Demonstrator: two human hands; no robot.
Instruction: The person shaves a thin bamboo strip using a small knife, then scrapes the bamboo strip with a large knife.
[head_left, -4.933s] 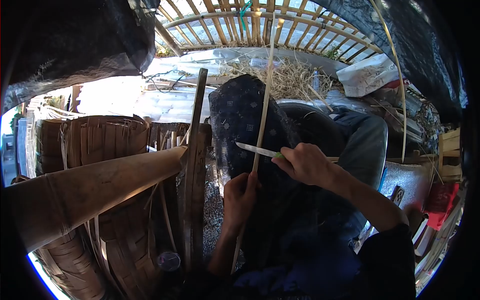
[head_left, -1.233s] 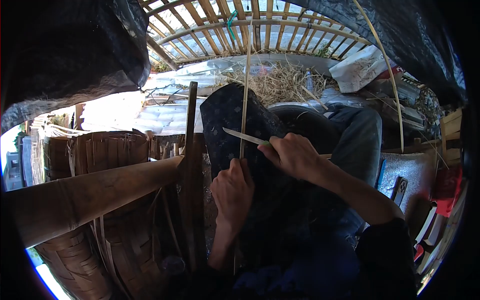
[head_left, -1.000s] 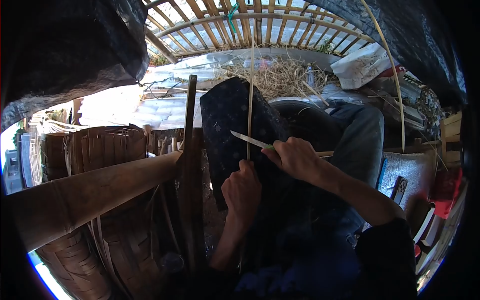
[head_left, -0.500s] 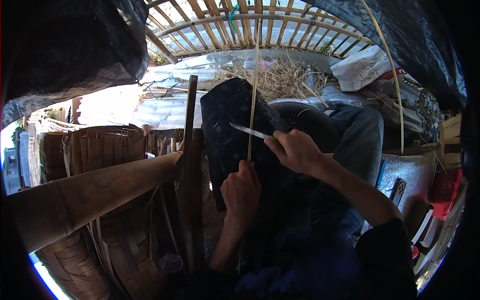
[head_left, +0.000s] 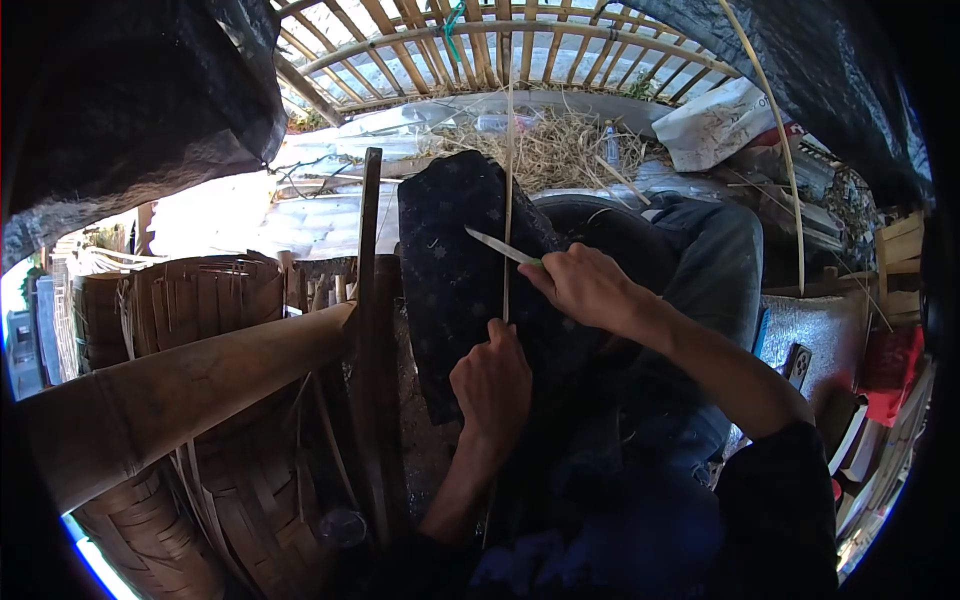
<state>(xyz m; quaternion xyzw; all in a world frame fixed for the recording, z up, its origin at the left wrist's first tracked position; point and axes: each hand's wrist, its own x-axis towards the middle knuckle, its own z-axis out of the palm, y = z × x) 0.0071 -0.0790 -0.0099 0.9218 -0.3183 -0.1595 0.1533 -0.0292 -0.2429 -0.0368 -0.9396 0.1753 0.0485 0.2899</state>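
Note:
A long thin bamboo strip (head_left: 509,180) stands nearly vertical in view over a dark patterned cloth (head_left: 440,260). Its lower part is pinched in my left hand (head_left: 492,382), whose fingers are closed around it. My right hand (head_left: 592,288) grips a knife (head_left: 497,244) by its green handle, most of which the fingers hide. The blade points up and left and crosses the strip above my left hand. The cloth lies over my leg, beneath the strip and the knife.
A thick bamboo pole (head_left: 200,390) comes in from the left to an upright wooden post (head_left: 368,230). Woven baskets (head_left: 210,300) stand behind and below it. A phone (head_left: 798,365) and a red bag (head_left: 888,375) are at right. Straw (head_left: 570,150) lies before a slatted bamboo fence (head_left: 500,45).
My right hand and the knife have moved slightly up, with the blade tilted more steeply. The strip stands more upright than half a second ago. The whole view has shifted a little.

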